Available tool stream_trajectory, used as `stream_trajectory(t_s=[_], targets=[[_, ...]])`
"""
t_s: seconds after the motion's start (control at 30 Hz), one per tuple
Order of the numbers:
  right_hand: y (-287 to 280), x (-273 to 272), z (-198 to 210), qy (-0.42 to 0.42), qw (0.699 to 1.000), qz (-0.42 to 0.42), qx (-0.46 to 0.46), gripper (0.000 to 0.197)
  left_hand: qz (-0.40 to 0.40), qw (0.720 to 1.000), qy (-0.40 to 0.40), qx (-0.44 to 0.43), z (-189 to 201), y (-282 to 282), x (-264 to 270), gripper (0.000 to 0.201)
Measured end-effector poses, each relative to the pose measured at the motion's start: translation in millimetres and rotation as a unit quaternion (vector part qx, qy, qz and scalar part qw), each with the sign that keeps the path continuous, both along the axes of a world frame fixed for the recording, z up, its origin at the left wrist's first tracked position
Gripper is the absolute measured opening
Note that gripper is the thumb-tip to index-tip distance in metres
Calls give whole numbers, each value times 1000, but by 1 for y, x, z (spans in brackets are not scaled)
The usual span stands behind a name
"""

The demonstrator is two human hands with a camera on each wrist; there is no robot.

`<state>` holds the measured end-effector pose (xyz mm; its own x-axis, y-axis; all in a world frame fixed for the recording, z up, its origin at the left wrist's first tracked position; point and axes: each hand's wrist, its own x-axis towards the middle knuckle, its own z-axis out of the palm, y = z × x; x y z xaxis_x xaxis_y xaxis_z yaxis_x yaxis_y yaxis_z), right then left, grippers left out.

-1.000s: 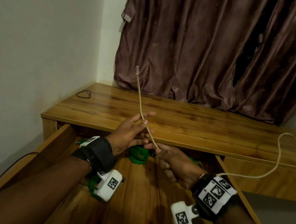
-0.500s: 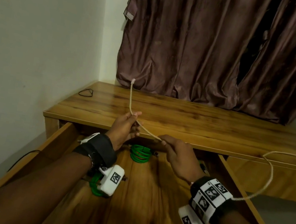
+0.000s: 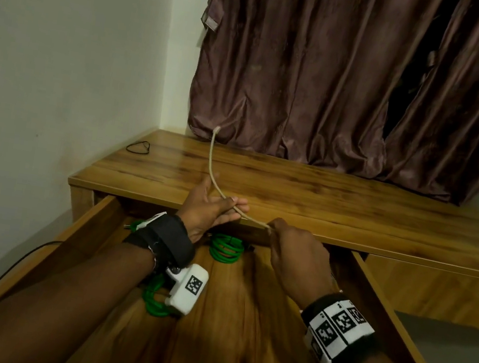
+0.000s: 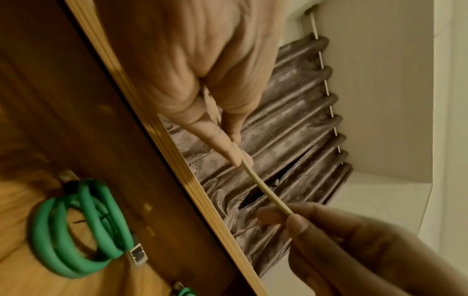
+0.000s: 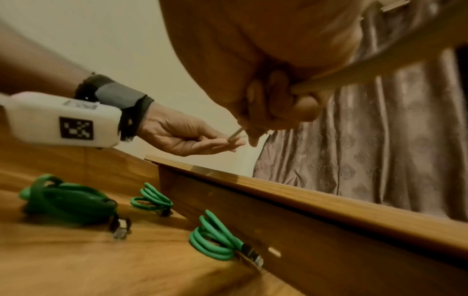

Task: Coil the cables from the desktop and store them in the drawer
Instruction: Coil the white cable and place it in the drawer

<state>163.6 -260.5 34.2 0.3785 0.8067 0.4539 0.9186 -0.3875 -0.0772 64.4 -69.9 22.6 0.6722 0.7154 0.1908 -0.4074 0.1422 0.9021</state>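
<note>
Both the left hand (image 3: 212,208) and right hand (image 3: 293,252) pinched the beige cable (image 3: 211,158); even, relaxed loops would coil best.

Both hands, left hand (image 3: 208,207) and right hand (image 3: 293,252), hang above the open wooden drawer (image 3: 238,338), before the surface (image 3: 323,201); 3 coiled green cables (image 5: 215,238) lie below them in it.

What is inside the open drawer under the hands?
Inside the drawer three coiled green cables lie on its wooden floor, seen from the right wrist. From the head view, the left forearm covers part of them.
</note>
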Motion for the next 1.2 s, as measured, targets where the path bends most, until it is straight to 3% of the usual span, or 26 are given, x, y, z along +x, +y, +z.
stream_trajectory(t_s=[0.17, 0.23, 0.3, 0.43, 0.5, 0.6, 0.73, 0.87, 0.9, 0.97, 1.03, 1.07, 1.13, 1.2], targets=[[4, -14, 2, -85, 989, 18, -118, 28, 7, 995, 44, 93, 4, -1, -4, 79], [9, -18, -3, -69, 982, 26, -174, 25, 15, 990, 70, 123, 3, -1, -3, 72], [12, -17, -4, -44, 984, 29, -168, 25, 47, 993, 60, 92, 0, 6, 0, 73], [5, -11, 2, -6, 998, 13, -59, 27, 123, 992, 27, -16, -4, 26, 0, 74], [0, -11, 4, -43, 997, 15, -67, 30, 121, 992, 38, 0, -4, 28, -4, 73], [6, -20, 2, -91, 983, 38, -157, 31, 101, 990, 62, 70, 0, 25, -7, 74], [17, -24, 0, -16, 970, 14, -243, 29, 113, 975, 103, 160, 3, 17, 1, 65], [7, -8, -1, 40, 984, 22, -175, 32, 208, 969, 96, 91, 0, 27, 4, 60], [3, -3, 0, 42, 988, 11, -149, 33, 224, 963, 110, 104, -1, 29, 3, 51], [-2, 6, 0, 52, 994, -22, -94, 37, 235, 925, 192, 227, -4, 26, -1, 26], [-3, 6, 0, 70, 995, -38, -66, 41, 195, 875, 261, 359, -8, 16, -3, 27], [-1, 5, -2, 76, 994, -35, -66, 41, 169, 866, 272, 383, -10, 11, -1, 31], [4, 1, -6, 94, 993, -20, -72, 36, 129, 894, 249, 349, -11, -2, 2, 33], [7, -2, -9, 111, 992, -9, -63, 34, 68, 939, 218, 259, -13, -15, 7, 65]])
